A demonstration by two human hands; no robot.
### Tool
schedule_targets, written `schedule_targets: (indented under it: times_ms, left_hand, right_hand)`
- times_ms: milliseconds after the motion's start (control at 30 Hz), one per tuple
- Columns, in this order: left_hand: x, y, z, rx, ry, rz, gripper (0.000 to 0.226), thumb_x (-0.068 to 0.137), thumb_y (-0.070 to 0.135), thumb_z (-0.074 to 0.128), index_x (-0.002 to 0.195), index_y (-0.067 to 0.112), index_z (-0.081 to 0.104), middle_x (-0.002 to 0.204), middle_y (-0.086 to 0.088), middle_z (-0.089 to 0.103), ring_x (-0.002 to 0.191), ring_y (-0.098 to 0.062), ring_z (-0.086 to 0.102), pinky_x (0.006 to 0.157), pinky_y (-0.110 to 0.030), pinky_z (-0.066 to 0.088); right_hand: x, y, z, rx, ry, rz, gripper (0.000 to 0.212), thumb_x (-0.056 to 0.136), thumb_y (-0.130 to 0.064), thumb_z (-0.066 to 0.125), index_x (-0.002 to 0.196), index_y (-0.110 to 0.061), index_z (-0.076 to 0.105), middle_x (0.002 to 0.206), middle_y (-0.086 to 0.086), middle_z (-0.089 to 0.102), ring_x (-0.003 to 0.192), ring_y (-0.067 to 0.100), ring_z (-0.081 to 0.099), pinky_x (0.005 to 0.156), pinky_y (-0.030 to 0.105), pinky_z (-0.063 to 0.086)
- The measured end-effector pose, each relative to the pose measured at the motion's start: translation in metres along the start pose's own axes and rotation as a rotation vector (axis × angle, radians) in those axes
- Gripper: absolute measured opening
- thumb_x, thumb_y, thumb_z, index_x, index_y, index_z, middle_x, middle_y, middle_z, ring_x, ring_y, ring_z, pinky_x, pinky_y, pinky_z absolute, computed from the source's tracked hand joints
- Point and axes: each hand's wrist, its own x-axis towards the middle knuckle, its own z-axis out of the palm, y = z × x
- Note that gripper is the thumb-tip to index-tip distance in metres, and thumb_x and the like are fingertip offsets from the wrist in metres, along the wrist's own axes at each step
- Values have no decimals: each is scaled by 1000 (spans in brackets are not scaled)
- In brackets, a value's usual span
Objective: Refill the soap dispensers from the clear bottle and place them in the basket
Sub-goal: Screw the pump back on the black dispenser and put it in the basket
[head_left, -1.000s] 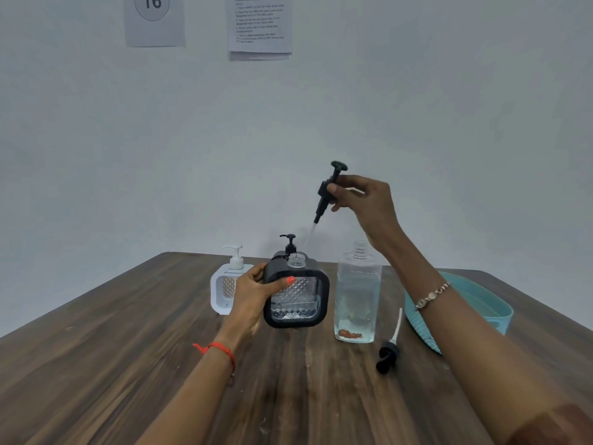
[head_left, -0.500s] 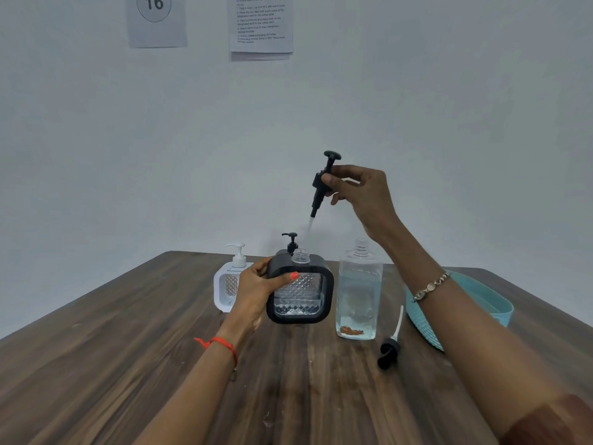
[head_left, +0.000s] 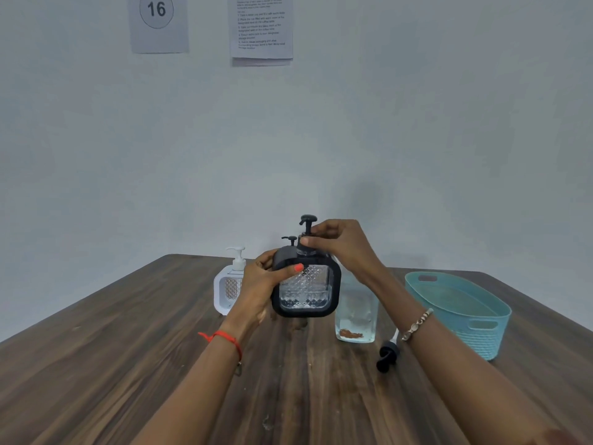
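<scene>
Your left hand [head_left: 260, 285] has fingers and thumb curled round the left side of the black square-framed soap dispenser with the clear diamond-cut glass body [head_left: 308, 293], and the orange thumbnail lies across its front. Can't tell if its base touches the dark wood-grain table [head_left: 128, 348]. Your right hand [head_left: 343, 245] is on top, fingertips pinched together on the collar of the black pump [head_left: 308, 220], which stands upright in the dispenser's neck.

Taking that dispenser as the clock centre:
- at 9, just beside your left hand, the white square dispenser with a white pump [head_left: 224, 290]
- at 12, right behind it, a second black pump dispenser [head_left: 291, 239], mostly hidden
- at 3, just beside it under your right wrist, the clear rectangular bottle [head_left: 356, 309], part full, something brownish at the bottom
- at 4, a loose black pump with a white tube [head_left: 386, 353] lying on the table
- further out at 3, the teal woven plastic basket [head_left: 481, 338]

On the wall at 12 there's a sheet with 16 in a circle [head_left: 157, 20].
</scene>
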Motion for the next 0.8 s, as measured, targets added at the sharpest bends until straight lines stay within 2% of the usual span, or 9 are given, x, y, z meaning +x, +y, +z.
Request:
schedule_targets:
  times_ms: [67, 167, 233, 367, 467, 533, 600, 667, 800]
  left_hand:
    - [0, 0, 0, 8, 3, -4, 39, 64, -8, 74, 99, 5, 65, 91, -8, 71, 75, -17, 70, 65, -26, 57]
    - [-2, -3, 1, -25, 11, -31, 34, 68, -8, 71, 101, 2, 64, 85, -6, 73, 71, -15, 71, 60, -24, 57]
    - [-3, -6, 0, -75, 27, -49, 25, 73, -9, 67, 94, 3, 65, 76, -1, 75, 67, -13, 71, 57, -22, 55]
    - [-4, -8, 0, -61, 41, -62, 28, 70, -9, 69, 94, 4, 65, 77, -2, 74, 67, -15, 71, 56, -23, 56]
    - [-5, -10, 3, -67, 45, -77, 25, 70, -9, 69, 91, 4, 66, 77, -4, 74, 66, -15, 70, 57, -25, 57]
    - [-4, -9, 3, -86, 54, -82, 23, 71, -9, 68, 90, 4, 66, 72, -1, 74, 64, -14, 70, 56, -24, 57]
    - [-4, -9, 2, -102, 64, -90, 24, 71, -10, 68, 92, 4, 65, 72, -2, 74, 63, -14, 70, 55, -24, 56]
    - [-3, -7, -1, -95, 58, -102, 27, 70, -10, 69, 93, 3, 65, 77, -4, 73, 64, -15, 70, 55, -24, 56]
    - [-4, -5, -2, -56, -2, -126, 29, 68, -10, 69, 95, 2, 66, 80, -6, 74, 68, -17, 71, 57, -25, 57]
  right_hand:
    - [-3, 1, 3, -2, 66, -4, 30, 65, -19, 83, 82, 1, 69, 78, 8, 74, 71, 19, 71, 74, 31, 57]
    - [-9, 1, 3, -31, 168, -23, 28, 72, -29, 77, 65, -3, 70, 64, 10, 70, 63, 21, 69, 66, 16, 52]
    - [-13, 2, -1, 82, 199, -17, 29, 78, -27, 72, 58, -7, 68, 56, 11, 67, 66, 27, 69, 74, 19, 51]
    - [-11, 3, -6, 161, 189, 49, 8, 82, -12, 64, 80, -6, 69, 76, 11, 70, 75, 19, 65, 72, 30, 47]
    - [-8, 6, -3, 108, 72, 142, 19, 79, -8, 63, 97, -5, 67, 102, 14, 68, 98, 23, 64, 83, 32, 47]
    - [-9, 5, -2, 115, 106, 157, 21, 77, -1, 59, 97, -4, 66, 89, 13, 70, 93, 21, 66, 90, 32, 47]
    - [-10, 3, -5, 158, 163, 142, 20, 76, 5, 54, 90, -5, 65, 67, 11, 67, 77, 17, 66, 83, 28, 48]
    - [-10, 3, -7, 128, 152, 117, 21, 75, 7, 56, 89, -6, 65, 68, 11, 65, 69, 14, 62, 73, 24, 47]
    - [-5, 7, -5, 88, -172, 181, 34, 76, 5, 64, 110, -1, 64, 103, 13, 68, 88, 16, 65, 74, 19, 52]
